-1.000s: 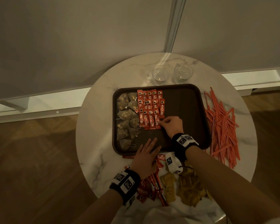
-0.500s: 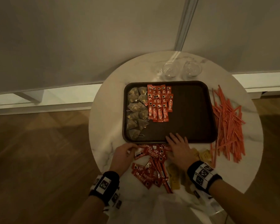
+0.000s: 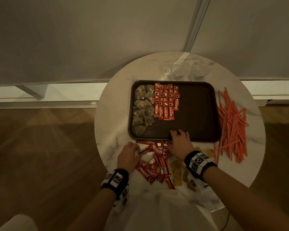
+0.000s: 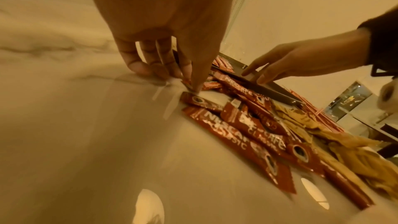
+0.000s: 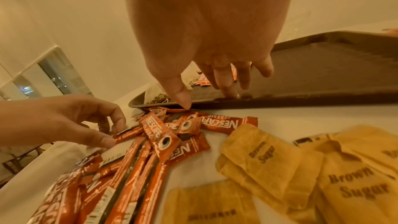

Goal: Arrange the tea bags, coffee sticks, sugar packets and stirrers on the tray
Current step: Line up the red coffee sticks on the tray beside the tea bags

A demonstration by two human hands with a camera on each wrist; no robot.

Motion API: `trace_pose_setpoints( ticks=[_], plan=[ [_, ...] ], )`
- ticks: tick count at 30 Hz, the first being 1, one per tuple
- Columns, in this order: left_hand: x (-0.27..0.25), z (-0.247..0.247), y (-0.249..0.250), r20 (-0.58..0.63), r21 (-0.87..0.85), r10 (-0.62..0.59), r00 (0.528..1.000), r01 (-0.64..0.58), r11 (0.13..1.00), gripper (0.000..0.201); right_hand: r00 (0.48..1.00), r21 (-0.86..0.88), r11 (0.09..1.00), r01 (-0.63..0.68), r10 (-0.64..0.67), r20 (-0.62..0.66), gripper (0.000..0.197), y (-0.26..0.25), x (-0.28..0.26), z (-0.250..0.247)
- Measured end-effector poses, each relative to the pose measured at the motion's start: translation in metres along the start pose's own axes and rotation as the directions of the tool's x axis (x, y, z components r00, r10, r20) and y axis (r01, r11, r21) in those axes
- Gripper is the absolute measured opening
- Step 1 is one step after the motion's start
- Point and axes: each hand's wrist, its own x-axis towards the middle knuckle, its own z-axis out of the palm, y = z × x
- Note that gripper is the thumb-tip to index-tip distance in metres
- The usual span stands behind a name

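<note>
Both hands work at the near edge of a round marble table (image 3: 110, 117). On the left, the left hand (image 3: 128, 155) pinches the end of one red coffee stick (image 3: 146, 150) between thumb and fingertips (image 5: 107, 140), at the left edge of the loose coffee stick pile (image 3: 155, 167) lying on the table in front of the tray (image 3: 198, 139). Right of it, the right hand (image 3: 179, 144) is relaxed and spread, holding nothing; its fingers (image 5: 226, 84) rest on the tray's near rim and floor while the thumb touches down at the rim beside the pile.

On the dark tray, tea bags (image 3: 143, 107) fill the left column, and next to them sit neat rows of coffee sticks (image 3: 166, 101); the tray's right half is bare. Behind the tray stand two clear glasses (image 3: 188, 70). Brown sugar packets (image 5: 264, 161) lie on the table under and beside the right wrist, touching the loose pile. Farthest right, orange stirrers (image 3: 230, 124) lie heaped on the table just beside the tray.
</note>
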Motion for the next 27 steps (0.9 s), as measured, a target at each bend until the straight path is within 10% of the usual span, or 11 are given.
trace_pose_setpoints(
  ticks=[11, 21, 27],
  plan=[
    [-0.019, -0.037, -0.01, -0.011, -0.175, 0.058, 0.998, -0.059, 0.983, 0.015, 0.989, 0.304, 0.942, 0.14, -0.121, -0.081, 0.043, -0.004, -0.021, 0.002],
    [-0.035, -0.055, 0.021, -0.389, -0.309, 0.233, 0.891, -0.365, 0.879, 0.024, 0.973, 0.867, 0.495, -0.051, -0.17, 0.154, 0.008, -0.046, -0.058, -0.008],
    [-0.034, -0.055, 0.04, -0.036, -0.144, 0.305, 0.952, -0.307, 0.941, 0.043, 0.998, 0.802, 0.598, -0.009, -0.042, 0.043, 0.006, -0.034, -0.063, -0.011]
  ],
)
